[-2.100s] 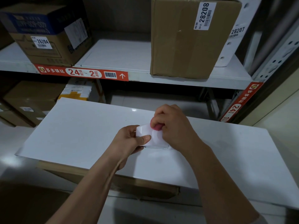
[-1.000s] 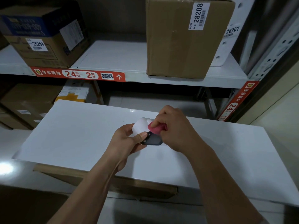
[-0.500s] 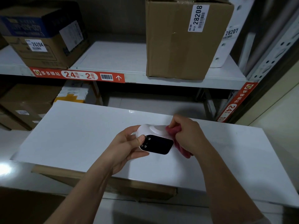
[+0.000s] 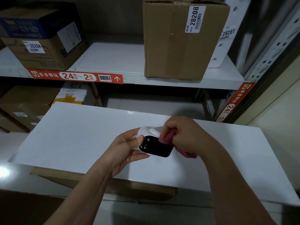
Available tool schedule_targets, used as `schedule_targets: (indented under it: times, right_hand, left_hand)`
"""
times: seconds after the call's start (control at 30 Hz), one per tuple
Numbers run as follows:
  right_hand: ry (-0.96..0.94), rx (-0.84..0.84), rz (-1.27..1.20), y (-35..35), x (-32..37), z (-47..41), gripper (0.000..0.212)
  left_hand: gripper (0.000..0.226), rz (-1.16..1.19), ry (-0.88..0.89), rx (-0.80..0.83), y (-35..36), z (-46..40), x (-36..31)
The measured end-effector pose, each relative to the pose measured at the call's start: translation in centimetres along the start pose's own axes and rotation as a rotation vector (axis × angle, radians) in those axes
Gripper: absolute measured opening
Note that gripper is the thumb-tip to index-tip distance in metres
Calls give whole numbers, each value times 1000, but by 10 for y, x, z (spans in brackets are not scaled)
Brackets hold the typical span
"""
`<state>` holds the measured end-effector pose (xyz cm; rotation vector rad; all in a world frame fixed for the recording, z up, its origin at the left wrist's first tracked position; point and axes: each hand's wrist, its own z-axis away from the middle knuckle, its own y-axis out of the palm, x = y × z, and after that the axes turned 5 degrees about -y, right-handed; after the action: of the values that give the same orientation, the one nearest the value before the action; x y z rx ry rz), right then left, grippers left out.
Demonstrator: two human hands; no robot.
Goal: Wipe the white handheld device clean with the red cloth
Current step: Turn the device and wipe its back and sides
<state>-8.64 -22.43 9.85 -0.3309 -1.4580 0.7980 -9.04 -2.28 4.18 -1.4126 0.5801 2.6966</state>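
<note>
The white handheld device (image 4: pixel 148 131) has a rounded white body and a black face (image 4: pixel 158 147) with small round dots at its left end. My left hand (image 4: pixel 126 147) grips its left end, thumb resting near the dots, and holds it above the white tabletop (image 4: pixel 73 140). My right hand (image 4: pixel 183 135) is shut on the bunched red cloth (image 4: pixel 168 138), pressing it against the device's right end. More of the cloth hangs out below the right palm. That end of the device is hidden by the hand and cloth.
Behind the tabletop runs a white shelf (image 4: pixel 113 62) with a tall cardboard box labelled 28208 (image 4: pixel 175 43) and a blue-topped box labelled 26204 (image 4: pixel 40 38). More boxes (image 4: pixel 24 108) sit on the lower level at left. A metal rack upright (image 4: pixel 267 54) stands at right.
The device was turned so its black face points up. My right hand with the cloth slid from its top to its right end and now presses there.
</note>
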Motion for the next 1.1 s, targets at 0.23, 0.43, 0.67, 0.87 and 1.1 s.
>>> schedule_targets:
  times: [0.23,0.43,0.67,0.87,1.1]
  right_hand:
    - [134,-102,-41,-3,-25,0,34]
    - [156,-79,-211,-3,-17,-7,34]
    - [236,-193,-384,13,-27,-11,33]
    - [254,-139,-497,8,-22,-11,39]
    - [281,-145,-385,18,-21,-14,27]
  left_hand:
    - [30,16,-6,20,-2,1,-1]
    - [28,61,-25,13,-2,1,-2]
    - [38,259,-59,-63,-3,-4,1]
    - [42,363,-170,-95,-3,-8,2]
    - [42,425,-183,-123,2,-8,2]
